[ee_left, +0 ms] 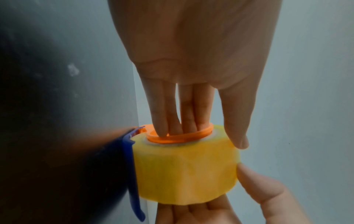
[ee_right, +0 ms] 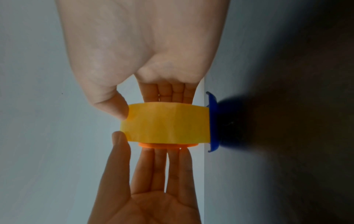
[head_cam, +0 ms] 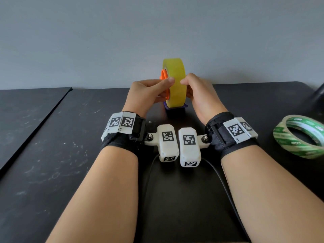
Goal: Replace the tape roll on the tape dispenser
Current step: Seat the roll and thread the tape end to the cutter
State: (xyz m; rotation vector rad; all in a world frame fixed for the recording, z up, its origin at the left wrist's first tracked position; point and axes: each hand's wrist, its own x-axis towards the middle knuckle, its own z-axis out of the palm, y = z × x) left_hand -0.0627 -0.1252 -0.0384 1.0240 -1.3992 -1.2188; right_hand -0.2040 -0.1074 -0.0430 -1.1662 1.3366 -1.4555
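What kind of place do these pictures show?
Probably a plain desk or workbench indoors: a scuffed black tabletop against a bare grey wall, with a green tape roll lying on it.

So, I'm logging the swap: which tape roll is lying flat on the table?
The green roll on the right, flat and untouched; the yellow roll stands on edge, held by the left hand and right hand.

A scuffed black table point(head_cam: 52, 163) stands against a plain grey wall point(head_cam: 87, 41).
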